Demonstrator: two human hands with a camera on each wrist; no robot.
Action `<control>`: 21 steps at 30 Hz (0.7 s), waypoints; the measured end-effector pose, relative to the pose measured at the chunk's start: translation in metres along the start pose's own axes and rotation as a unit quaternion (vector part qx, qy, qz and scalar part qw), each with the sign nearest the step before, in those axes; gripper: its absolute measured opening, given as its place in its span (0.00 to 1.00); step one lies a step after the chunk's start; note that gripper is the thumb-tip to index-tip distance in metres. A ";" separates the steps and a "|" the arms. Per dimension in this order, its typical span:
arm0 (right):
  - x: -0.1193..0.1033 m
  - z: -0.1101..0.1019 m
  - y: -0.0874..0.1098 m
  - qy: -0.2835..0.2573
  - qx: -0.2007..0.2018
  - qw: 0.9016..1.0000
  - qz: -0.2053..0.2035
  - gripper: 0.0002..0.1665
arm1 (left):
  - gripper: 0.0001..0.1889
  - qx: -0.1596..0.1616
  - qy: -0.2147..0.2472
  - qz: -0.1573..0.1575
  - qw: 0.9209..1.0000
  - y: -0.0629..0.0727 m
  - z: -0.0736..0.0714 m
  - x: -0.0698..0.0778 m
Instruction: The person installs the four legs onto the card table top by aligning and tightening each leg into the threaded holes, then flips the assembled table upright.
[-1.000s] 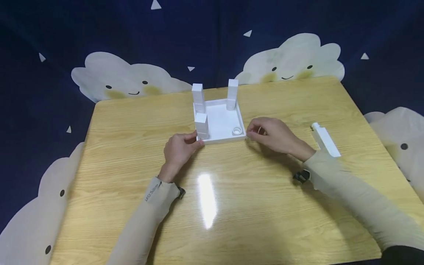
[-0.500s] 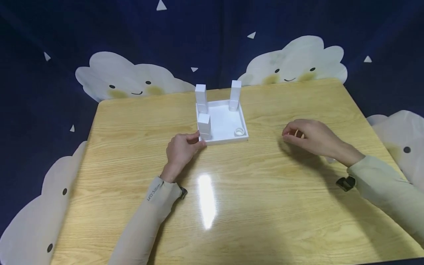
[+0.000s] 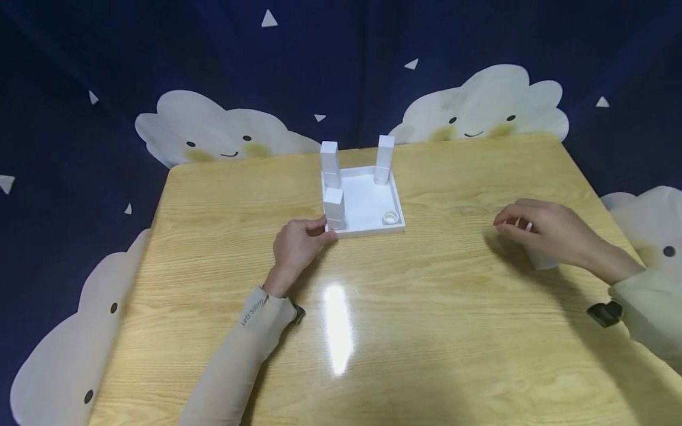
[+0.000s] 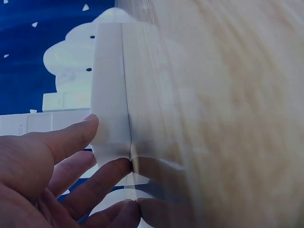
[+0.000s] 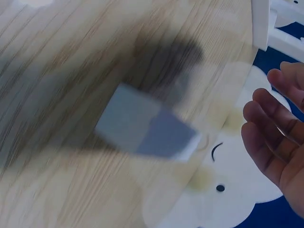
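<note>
A shallow white square tray-like panel [image 3: 366,208] lies on the table, rim upward. Square white posts stand upright in three corners: the near-left post [image 3: 334,208], the far-left post [image 3: 330,161] and the far-right post [image 3: 385,158]. In the near-right corner sits a white ring-shaped socket [image 3: 391,218]. My left hand [image 3: 296,244] pinches the panel's near-left corner; the left wrist view shows the thumb along its side wall [image 4: 110,85]. My right hand [image 3: 554,232], fingers loosely curled around nothing, hovers above a loose white post [image 5: 147,124] lying on the table, mostly hidden in the head view.
The wooden table [image 3: 426,331] reaches back to a dark blue curtain [image 3: 319,53] with smiling clouds. A bright light reflection [image 3: 338,331] shows on the wood. Dark wrist devices sit at both cuffs, such as the right wrist strap [image 3: 605,313].
My right hand has moved rightward from the panel's near-right corner to above the loose post, covering most of it. The left hand keeps its hold; the view has shifted slightly.
</note>
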State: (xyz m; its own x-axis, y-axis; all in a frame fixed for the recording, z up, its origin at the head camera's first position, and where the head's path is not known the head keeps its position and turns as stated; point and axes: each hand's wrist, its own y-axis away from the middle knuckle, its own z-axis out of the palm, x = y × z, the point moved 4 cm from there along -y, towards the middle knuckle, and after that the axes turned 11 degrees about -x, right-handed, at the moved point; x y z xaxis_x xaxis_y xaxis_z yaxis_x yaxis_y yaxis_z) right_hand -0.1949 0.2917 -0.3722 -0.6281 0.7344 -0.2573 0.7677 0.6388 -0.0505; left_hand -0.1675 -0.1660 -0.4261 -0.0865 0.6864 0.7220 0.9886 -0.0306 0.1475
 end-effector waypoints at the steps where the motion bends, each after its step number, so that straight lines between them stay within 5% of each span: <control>1: 0.004 -0.001 0.003 0.007 0.001 1.000 0.000 0.12 | 0.21 0.000 0.002 0.001 1.000 0.000 0.000 0.000; 5: 0.018 -0.006 0.015 0.046 0.009 0.999 -0.022 0.15 | 0.21 -0.001 0.004 -0.001 1.000 0.000 0.000 0.001; 9: 0.031 -0.009 0.028 0.092 0.015 0.993 -0.067 0.30 | 0.21 -0.006 0.007 -0.005 1.000 0.001 0.001 0.002; 21: 0.054 0.002 0.049 0.199 -0.036 0.968 -0.148 0.51 | 0.21 -0.007 0.001 -0.008 1.000 0.001 0.000 0.002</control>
State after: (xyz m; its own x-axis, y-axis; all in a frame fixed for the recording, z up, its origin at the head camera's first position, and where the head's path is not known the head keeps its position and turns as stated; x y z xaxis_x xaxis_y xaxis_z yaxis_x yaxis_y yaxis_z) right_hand -0.1908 0.3618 -0.3908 -0.8288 0.5386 0.1517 0.5456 0.8380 0.0054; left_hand -0.1666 -0.1645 -0.4247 -0.1032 0.6860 0.7202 0.9852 -0.0292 0.1689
